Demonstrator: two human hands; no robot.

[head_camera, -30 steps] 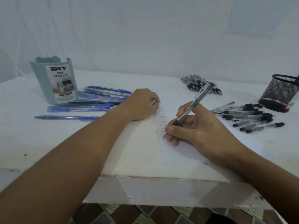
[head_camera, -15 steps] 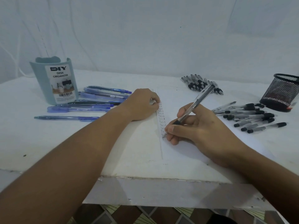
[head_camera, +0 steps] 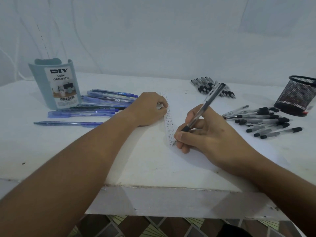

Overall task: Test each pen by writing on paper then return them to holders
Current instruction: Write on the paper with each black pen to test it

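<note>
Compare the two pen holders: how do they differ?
The desk organizer is solid pale blue-grey plastic with a printed label; the mesh cup is black wire mesh, unlabelled. The organizer stands far left beside the blue pens; the cup stands far right near the black pens. Both stand upright.

Two holders, a blue organizer (head_camera: 54, 86) and a mesh cup (head_camera: 297, 96); one paper sheet (head_camera: 188, 106); one pen in hand (head_camera: 203, 108); about seven blue pens (head_camera: 95, 106).

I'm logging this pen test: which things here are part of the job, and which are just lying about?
Part of the job:
right hand writing with black pen
left hand on paper
blue pens
black pens
desk organizer
mesh holder

Lying about:
nothing visible
</note>
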